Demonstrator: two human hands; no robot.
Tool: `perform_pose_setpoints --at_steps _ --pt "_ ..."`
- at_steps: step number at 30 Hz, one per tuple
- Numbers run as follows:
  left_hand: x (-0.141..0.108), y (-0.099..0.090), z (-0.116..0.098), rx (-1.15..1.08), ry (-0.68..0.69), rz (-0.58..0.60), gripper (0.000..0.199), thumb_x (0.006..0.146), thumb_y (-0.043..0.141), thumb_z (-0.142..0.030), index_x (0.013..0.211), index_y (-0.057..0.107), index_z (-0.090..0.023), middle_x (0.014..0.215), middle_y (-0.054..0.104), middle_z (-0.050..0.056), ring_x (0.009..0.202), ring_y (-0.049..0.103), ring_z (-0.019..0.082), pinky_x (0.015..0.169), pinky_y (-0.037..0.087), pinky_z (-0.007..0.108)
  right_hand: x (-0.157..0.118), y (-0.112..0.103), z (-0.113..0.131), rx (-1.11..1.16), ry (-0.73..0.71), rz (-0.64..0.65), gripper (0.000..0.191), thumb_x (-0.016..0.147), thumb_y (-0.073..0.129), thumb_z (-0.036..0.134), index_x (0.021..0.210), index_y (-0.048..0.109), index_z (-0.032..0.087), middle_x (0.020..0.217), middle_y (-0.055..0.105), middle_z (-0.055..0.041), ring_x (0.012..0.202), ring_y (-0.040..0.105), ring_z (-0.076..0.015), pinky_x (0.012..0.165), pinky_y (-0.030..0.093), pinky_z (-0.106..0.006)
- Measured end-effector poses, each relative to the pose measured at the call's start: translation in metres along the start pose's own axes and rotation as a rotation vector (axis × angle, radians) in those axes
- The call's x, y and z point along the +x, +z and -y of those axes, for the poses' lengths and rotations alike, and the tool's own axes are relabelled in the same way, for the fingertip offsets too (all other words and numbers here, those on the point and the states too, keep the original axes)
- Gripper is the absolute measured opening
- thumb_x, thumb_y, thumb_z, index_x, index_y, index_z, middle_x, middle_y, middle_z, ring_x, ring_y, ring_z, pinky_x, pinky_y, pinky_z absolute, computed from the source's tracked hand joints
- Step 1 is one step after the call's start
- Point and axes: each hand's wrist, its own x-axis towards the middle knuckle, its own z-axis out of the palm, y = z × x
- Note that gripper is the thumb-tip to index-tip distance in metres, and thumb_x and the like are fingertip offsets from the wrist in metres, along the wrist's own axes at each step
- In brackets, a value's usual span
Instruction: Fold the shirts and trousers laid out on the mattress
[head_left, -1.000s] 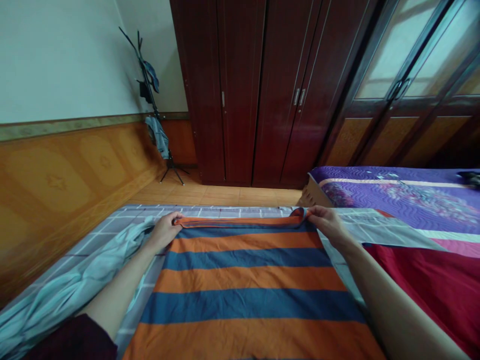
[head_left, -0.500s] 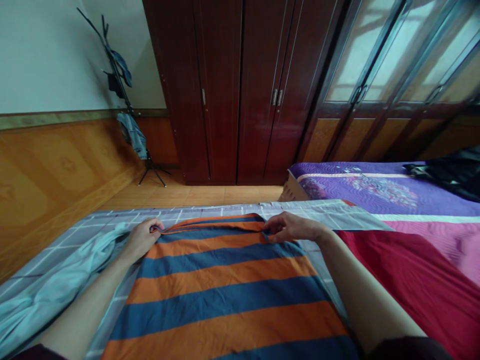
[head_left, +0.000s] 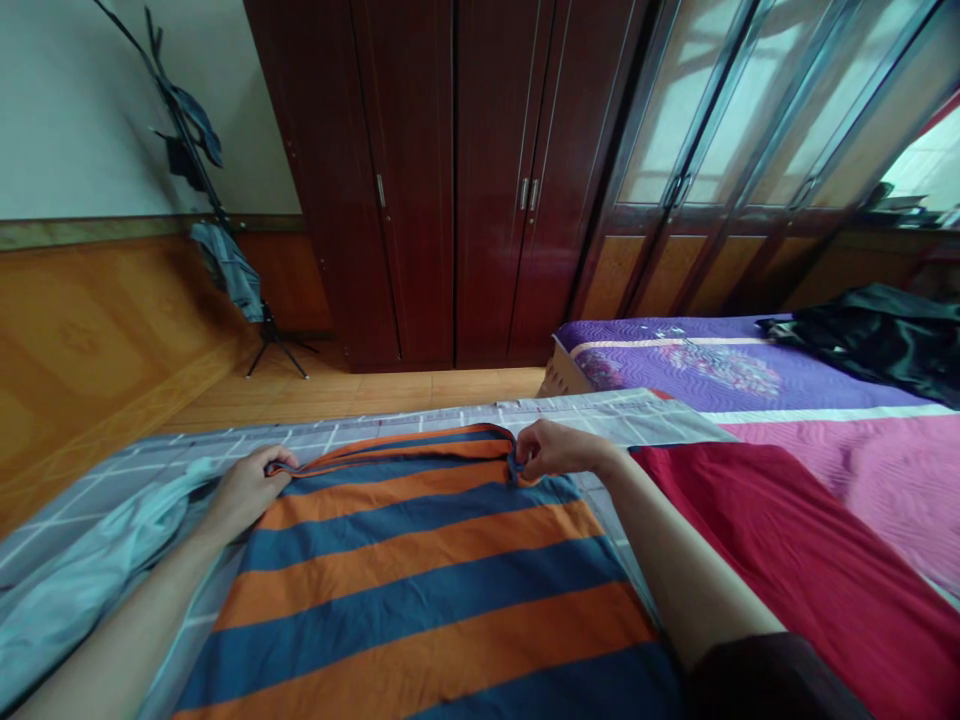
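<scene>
Dark red wardrobe, doors closed; coat rack to its left. Grey checked sheet in front, bearing one striped cloth, orange and blue, laid out mostly flat. Left hand: pinching the striped cloth's far left corner. Right hand: pinching its bunched far edge, toward the right. Pale cloth, left; red cloth, right.
</scene>
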Motion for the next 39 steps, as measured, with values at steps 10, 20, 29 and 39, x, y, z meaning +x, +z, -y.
perform_pose_setpoints --at_steps 10,20,29,39 --pt "-0.002 -0.001 -0.001 -0.029 -0.026 0.006 0.025 0.062 0.046 -0.037 0.077 0.058 -0.021 0.066 0.062 0.000 0.060 0.056 0.020 0.056 0.039 0.026 -0.008 0.003 0.018 -0.211 0.031 -0.144 0.007 0.059 0.065 0.014 0.064 0.068 0.018 0.063 0.064 -0.0013 0.065 0.058 -0.0154 0.054 0.034 -0.022" --pt "0.005 0.002 -0.001 -0.192 -0.108 -0.143 0.036 0.064 0.052 -0.049 0.084 0.060 -0.020 0.076 0.067 0.002 0.073 0.062 0.024 0.063 0.046 0.028 0.013 -0.003 -0.032 -0.104 0.436 -0.699 0.029 0.080 0.050 0.036 0.085 0.069 0.014 0.084 0.068 -0.0118 0.079 0.062 -0.0227 0.057 0.036 -0.026" --pt "0.013 0.006 0.010 -0.116 -0.098 -0.149 0.038 0.070 0.046 -0.054 0.082 0.059 -0.020 0.083 0.068 0.005 0.080 0.063 0.024 0.069 0.046 0.029 0.029 0.010 -0.046 -0.006 0.457 -0.749 0.025 0.076 0.053 0.035 0.079 0.072 0.019 0.080 0.069 -0.0074 0.080 0.063 -0.0209 0.060 0.038 -0.024" --pt "0.009 0.003 0.007 -0.022 -0.124 -0.221 0.029 0.074 0.049 -0.048 0.077 0.061 -0.022 0.073 0.068 0.001 0.076 0.063 0.023 0.064 0.047 0.027 0.028 0.001 -0.060 0.127 0.401 -0.707 0.027 0.078 0.053 0.036 0.073 0.070 0.016 0.064 0.066 -0.0061 0.061 0.061 -0.0166 0.052 0.038 -0.022"
